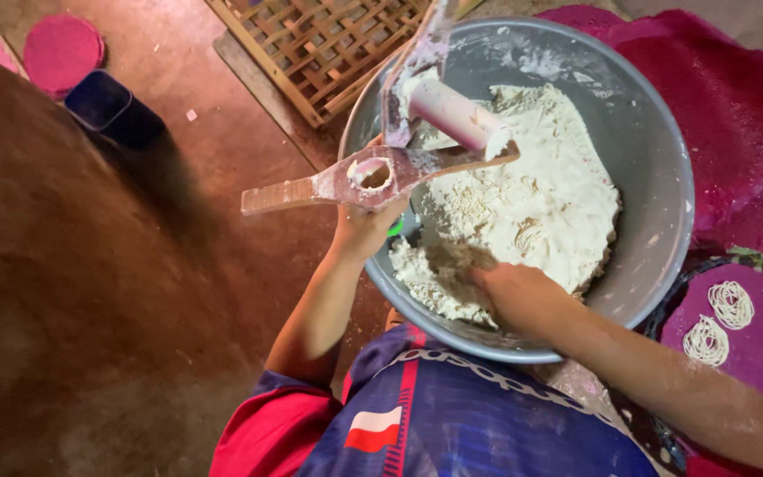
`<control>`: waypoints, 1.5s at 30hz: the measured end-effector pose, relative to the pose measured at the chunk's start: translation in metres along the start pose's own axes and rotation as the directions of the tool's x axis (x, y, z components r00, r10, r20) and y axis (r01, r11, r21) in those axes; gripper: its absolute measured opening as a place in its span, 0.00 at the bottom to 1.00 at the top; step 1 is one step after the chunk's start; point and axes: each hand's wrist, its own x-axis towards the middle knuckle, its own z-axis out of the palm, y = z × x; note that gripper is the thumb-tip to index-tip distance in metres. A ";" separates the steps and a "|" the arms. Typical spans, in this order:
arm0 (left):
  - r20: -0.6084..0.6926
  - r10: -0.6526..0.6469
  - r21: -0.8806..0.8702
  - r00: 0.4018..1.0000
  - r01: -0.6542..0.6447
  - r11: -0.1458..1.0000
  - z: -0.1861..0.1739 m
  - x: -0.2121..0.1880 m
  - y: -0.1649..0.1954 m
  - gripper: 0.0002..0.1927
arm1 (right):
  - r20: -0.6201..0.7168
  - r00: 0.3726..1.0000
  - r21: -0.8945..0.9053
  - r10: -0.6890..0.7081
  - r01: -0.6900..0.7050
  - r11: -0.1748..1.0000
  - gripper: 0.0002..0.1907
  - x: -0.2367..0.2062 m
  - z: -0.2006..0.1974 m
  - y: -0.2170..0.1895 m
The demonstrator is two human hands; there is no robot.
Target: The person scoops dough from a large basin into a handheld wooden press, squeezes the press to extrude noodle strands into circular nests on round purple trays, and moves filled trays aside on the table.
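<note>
Reddish-brown floor surrounds the grey basin (655, 177); I see my left hand (366, 225) gripping the wooden press (373, 172) at its rim, right hand (514, 296) fingers buried in dough (540, 203), grip unclear.

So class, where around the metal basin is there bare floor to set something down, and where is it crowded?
Bare floor lies left of the basin, between the blue box and the left hand. Crowded: wooden lattice behind, pink mats right, and a mat with noodle coils by the right hand.
</note>
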 end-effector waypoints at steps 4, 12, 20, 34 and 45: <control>-0.057 -0.094 0.044 0.994 0.096 0.994 -0.001 0.002 0.009 0.34 | -0.056 0.998 0.209 0.040 -0.027 0.978 0.21 -0.032 -0.010 0.000; 0.100 0.169 0.425 0.981 -0.196 0.884 0.016 0.034 0.057 0.32 | -0.179 0.981 0.539 -0.071 0.159 0.827 0.21 -0.119 -0.101 0.059; 0.474 0.239 0.719 0.848 -0.529 0.452 0.047 0.033 0.078 0.29 | -0.209 0.971 0.302 0.118 -0.051 0.952 0.20 -0.112 -0.179 0.050; 0.209 -0.088 0.689 0.974 -0.083 0.720 0.031 0.043 0.062 0.21 | -0.563 0.826 -0.189 0.021 -0.154 0.970 0.27 -0.113 -0.146 -0.008; 0.022 -0.036 0.279 0.999 0.029 0.960 0.031 0.063 0.008 0.24 | -0.752 0.646 0.321 0.128 0.191 0.928 0.37 -0.054 -0.043 0.009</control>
